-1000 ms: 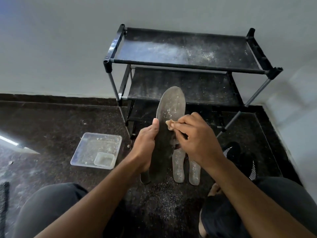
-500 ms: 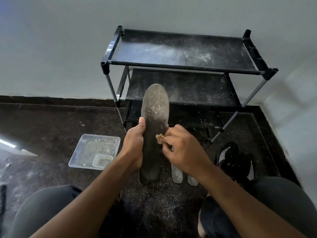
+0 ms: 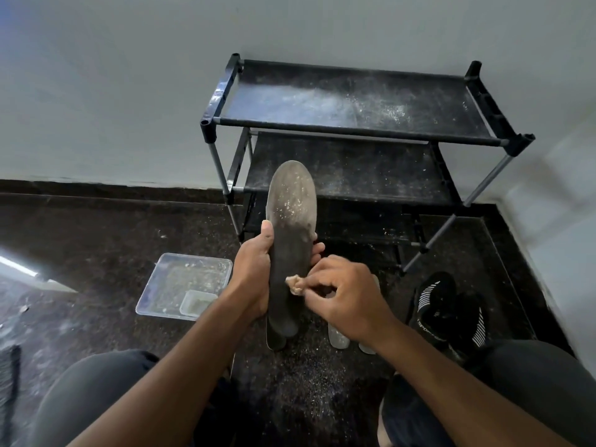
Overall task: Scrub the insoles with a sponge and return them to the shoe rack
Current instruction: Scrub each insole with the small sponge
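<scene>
Right hand (image 3: 345, 298): grip pinching small tan sponge (image 3: 294, 283), sponge pressed on lower right edge of raised insole (image 3: 290, 250). Left hand (image 3: 253, 272): grip wrapped round insole's middle, thumb on left edge, fingertips showing past right edge; insole upright, toe end up, pale specks on upper half. More insoles (image 3: 338, 337) flat on dark floor (image 3: 96, 240) below hands. Black shoes (image 3: 448, 312) right. Clear tray (image 3: 183, 285) left. Shoe rack (image 3: 354, 130) against wall beyond, shelves dusty.
</scene>
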`<state>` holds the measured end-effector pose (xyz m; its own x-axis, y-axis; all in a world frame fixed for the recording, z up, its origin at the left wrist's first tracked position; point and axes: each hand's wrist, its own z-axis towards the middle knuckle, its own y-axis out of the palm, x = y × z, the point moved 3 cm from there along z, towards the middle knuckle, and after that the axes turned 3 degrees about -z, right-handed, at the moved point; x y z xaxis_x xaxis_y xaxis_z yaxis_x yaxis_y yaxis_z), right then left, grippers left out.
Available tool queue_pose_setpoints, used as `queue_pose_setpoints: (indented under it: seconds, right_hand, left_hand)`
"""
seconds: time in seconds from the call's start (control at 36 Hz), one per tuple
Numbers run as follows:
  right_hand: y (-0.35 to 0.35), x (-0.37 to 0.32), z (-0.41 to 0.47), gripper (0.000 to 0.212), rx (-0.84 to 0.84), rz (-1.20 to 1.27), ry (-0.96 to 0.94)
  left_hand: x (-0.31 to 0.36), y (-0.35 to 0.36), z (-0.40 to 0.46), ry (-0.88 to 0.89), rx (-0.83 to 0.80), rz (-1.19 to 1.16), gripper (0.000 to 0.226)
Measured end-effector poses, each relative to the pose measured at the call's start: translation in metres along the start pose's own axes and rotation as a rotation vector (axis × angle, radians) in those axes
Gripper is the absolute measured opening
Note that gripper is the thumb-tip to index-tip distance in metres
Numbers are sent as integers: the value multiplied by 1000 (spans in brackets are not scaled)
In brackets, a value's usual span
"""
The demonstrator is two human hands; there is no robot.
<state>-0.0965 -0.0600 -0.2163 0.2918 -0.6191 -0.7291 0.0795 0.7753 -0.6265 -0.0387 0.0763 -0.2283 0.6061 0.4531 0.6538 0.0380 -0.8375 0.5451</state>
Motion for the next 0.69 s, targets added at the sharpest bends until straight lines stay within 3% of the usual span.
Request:
queue_pose_setpoints:
  seconds: [0.14,0.25,0.33,0.42,0.5,0.64,0.69]
  right_hand:
    - [-16,4,9,18,218,-151,-48]
    - [3,2,0,14,11,-115,-32]
    - [10,-7,-8,8,-97,4,-37]
    - [-4,-9,-2,10,62,43,-53]
    - [-12,-4,7,15,158,-83,-60]
    - [10,-1,-5,7,-178,71,53]
    - [7,-4,-8,5,-197,173,72]
  left_hand:
    - [4,0,-2,58,51,125,67]
    - [3,5,-1,-5,34,-117,70]
    - [6,1,1,18,73,-142,66]
    - [8,3,-3,-5,33,-82,68]
    - [9,9,-7,-1,6,-78,70]
    - [9,3,-2,-8,74,-146,69]
    - [10,1,-3,-11,105,-94,68]
